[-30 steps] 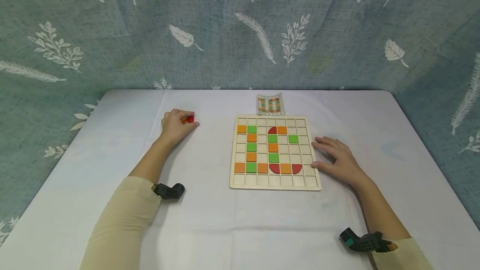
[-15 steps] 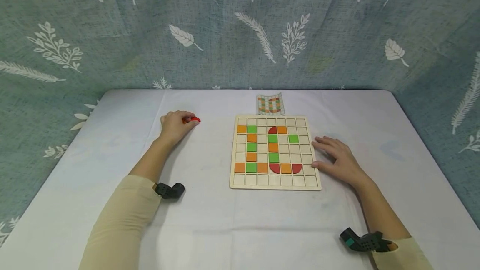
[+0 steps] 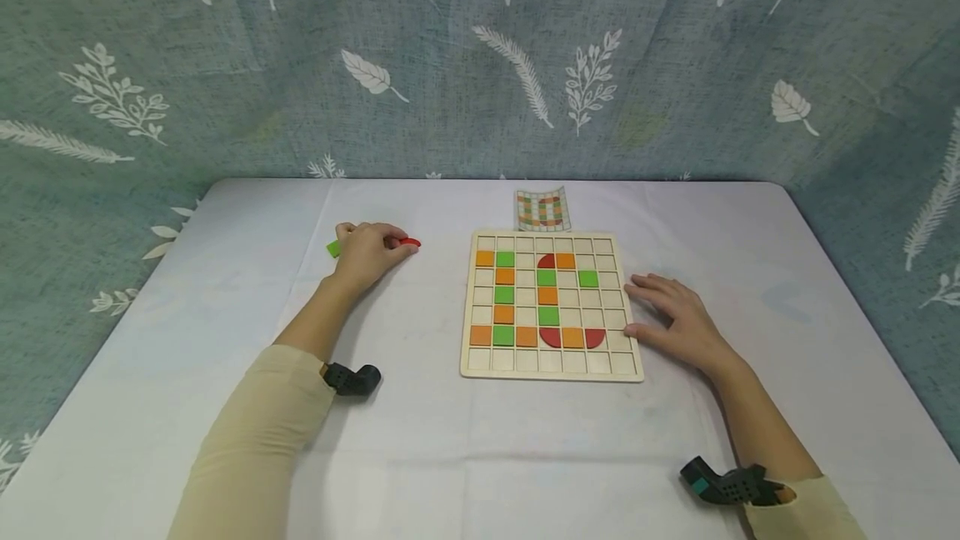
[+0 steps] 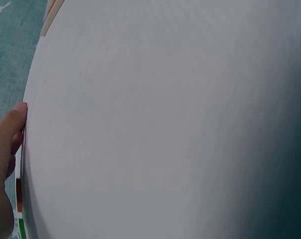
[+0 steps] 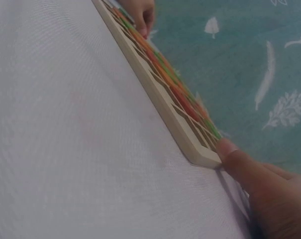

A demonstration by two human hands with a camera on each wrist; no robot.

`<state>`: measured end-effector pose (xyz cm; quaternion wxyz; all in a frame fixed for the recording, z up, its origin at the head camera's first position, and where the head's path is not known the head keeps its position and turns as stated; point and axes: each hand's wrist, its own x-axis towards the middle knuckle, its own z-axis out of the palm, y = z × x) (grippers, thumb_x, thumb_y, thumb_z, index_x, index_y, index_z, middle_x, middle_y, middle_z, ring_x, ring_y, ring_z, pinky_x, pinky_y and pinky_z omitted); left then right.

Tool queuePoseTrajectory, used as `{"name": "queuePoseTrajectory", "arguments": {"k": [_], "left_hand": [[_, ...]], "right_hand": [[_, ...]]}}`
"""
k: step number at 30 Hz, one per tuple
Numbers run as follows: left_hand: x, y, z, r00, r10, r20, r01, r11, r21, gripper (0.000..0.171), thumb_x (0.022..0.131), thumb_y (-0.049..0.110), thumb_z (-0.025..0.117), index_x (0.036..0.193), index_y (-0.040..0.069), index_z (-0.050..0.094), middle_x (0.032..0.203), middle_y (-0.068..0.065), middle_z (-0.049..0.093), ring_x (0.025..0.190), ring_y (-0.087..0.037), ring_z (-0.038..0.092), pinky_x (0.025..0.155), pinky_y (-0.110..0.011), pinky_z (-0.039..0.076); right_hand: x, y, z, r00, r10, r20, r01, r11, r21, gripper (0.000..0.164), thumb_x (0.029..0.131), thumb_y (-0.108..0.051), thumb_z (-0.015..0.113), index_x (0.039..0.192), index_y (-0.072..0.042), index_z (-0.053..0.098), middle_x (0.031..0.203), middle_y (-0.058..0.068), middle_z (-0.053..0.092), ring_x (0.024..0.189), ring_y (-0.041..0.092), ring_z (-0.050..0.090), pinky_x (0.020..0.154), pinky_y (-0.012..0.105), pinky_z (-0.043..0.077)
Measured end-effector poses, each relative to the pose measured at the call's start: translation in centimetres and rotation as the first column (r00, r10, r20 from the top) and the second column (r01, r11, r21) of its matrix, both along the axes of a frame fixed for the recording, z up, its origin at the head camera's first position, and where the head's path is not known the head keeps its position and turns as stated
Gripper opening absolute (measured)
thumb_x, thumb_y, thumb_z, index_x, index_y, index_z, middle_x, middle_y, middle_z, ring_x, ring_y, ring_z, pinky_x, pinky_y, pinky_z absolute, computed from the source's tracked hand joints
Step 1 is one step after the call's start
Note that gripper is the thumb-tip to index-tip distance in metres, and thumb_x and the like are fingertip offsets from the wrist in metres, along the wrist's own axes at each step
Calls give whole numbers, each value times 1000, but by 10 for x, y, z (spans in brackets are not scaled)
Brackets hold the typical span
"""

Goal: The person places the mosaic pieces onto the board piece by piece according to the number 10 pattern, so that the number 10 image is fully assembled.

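My left hand (image 3: 369,252) pinches a red piece (image 3: 410,242) between thumb and fingertips, left of the board. Its exact shape is mostly covered by the fingers. A green tile (image 3: 333,249) shows on the table just behind that hand. The wooden grid board (image 3: 525,362) lies flat and bears orange and green square tiles and several red quarter-round pieces in its recesses. My right hand (image 3: 678,319) rests at the board's right edge, its fingers relaxed and spread. In the right wrist view the thumb (image 5: 230,149) touches the board's corner.
A small pattern card (image 3: 543,211) printed with a coloured grid lies behind the board. The white cloth (image 3: 420,457) covers the table. A patterned blue-green curtain (image 3: 450,107) hangs along the far edge. Each wrist carries a black camera mount (image 3: 352,379).
My left hand has moved to the right with the red piece, uncovering the green tile behind it. The right hand and the board have stayed where they were.
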<state>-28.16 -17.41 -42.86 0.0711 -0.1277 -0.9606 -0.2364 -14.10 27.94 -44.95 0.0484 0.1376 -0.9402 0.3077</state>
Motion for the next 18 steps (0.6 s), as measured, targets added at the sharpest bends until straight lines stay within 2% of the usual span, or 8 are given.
{"name": "queuePoseTrajectory", "arguments": {"k": [8,13,15,18], "left_hand": [[2,34,0,999,-37,28,35,997,69,32,84,35,71,101,8,72,78,-4,64,83,-23,51,94,-50,14],[6,62,3,993,-87,83,74,986,147,33,84,35,71,101,7,69,81,-5,60,82,-21,49,86,-39,29],[7,73,3,985,-122,124,96,975,200,35,84,37,71,101,7,68,83,-5,59,81,-20,49,78,-33,36],[9,91,4,971,-171,168,123,957,262,36,84,38,70,101,7,66,83,-4,56,78,-19,48,71,-30,40]], "right_hand": [[-1,0,0,1000,3,-1,-3,1000,2,65,76,-36,76,131,-8,56,141,16,46,135,39,30,106,61,15],[-1,0,1,1000,6,-8,-6,1000,0,64,76,-35,77,130,-8,57,141,16,46,135,39,30,106,60,15],[-1,0,1,1000,12,-18,-12,1000,-6,64,75,-34,77,130,-7,57,140,16,47,135,40,30,106,60,16],[0,0,1,999,21,-33,-22,1000,-18,63,75,-33,78,129,-7,57,139,17,47,134,40,32,106,60,16]]}}
